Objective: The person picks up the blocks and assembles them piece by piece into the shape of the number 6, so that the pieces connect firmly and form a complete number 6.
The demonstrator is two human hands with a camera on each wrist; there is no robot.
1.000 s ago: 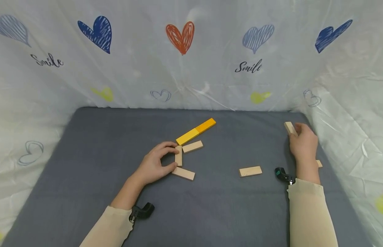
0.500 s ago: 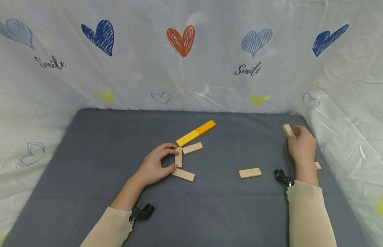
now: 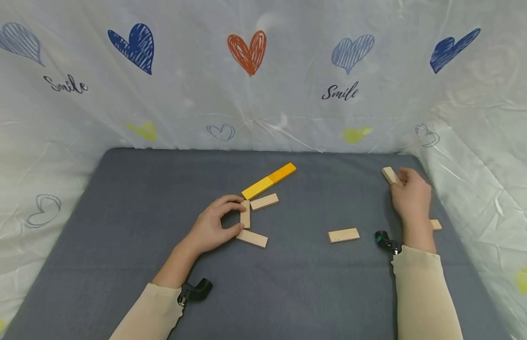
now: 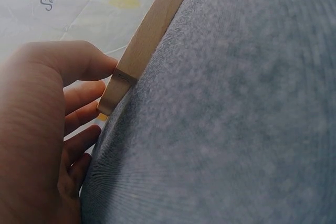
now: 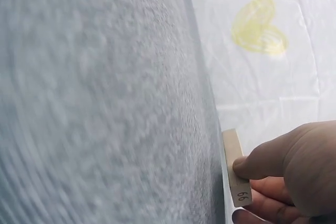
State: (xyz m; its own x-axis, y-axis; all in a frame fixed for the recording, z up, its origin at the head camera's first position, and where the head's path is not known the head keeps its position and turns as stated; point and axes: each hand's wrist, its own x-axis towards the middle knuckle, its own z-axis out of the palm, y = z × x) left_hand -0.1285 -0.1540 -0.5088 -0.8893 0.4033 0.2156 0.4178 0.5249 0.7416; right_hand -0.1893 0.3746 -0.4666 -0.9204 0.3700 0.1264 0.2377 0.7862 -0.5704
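My left hand (image 3: 213,227) spans a plain wooden block (image 3: 245,215), its thumb at the near end and its fingers at the far end. Touching or almost touching that block's ends are a pale wooden block (image 3: 265,202) and another wooden block (image 3: 252,238), both pointing right. Two yellow-orange blocks (image 3: 269,181) lie end to end just beyond. At the far right, my right hand (image 3: 412,196) pinches a wooden block (image 5: 231,156) between thumb and fingers. A printed number shows on its end in the right wrist view.
One loose wooden block (image 3: 344,235) lies right of the middle. Another block (image 3: 436,225) is partly hidden behind the right wrist. Grey cloth (image 3: 297,288) covers the table, and a white curtain (image 3: 289,104) with printed hearts hangs along the back and sides.
My right hand has shifted slightly left, carrying its wooden block. The left hand and the blocks around it stay in place; the head view bobs a little.
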